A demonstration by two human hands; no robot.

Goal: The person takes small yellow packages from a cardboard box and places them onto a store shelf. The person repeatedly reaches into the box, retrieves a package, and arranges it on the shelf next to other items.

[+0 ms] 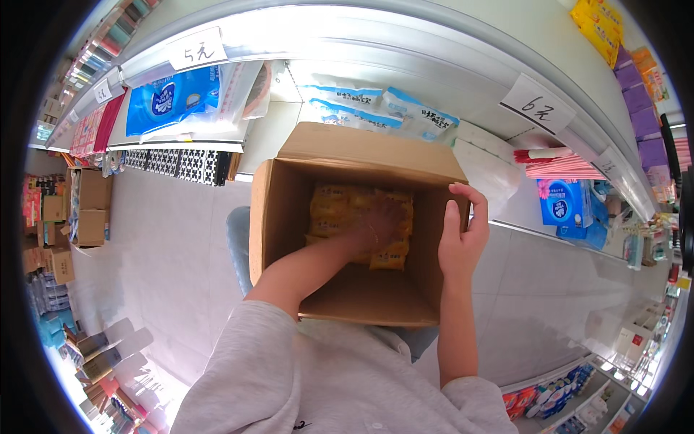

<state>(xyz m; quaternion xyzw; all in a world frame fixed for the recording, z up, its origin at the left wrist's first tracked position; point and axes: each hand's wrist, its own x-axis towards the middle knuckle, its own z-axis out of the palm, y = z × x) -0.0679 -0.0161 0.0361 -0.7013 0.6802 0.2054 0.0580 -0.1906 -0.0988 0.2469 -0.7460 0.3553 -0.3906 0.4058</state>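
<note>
An open cardboard box (358,142) stands before me on a grey-blue seat (238,244), with a front edge close to my body. Inside lie several yellow plastic packets (325,209) with printed writing. My left hand (382,219) reaches down into the box and rests on or among the packets; its fingers are in shadow, so its grip cannot be made out. My right hand (463,233) is at the box's right wall, thumb on the inner side and fingers curled over the rim.
Behind the box is a shelf with blue-and-white packets (420,114). A blue tissue pack (173,100) lies on the left shelf; blue tissue packs (564,203) stand at the right. Handwritten price cards (537,103) hang from the shelf edge above. Cardboard boxes (92,209) stand far left.
</note>
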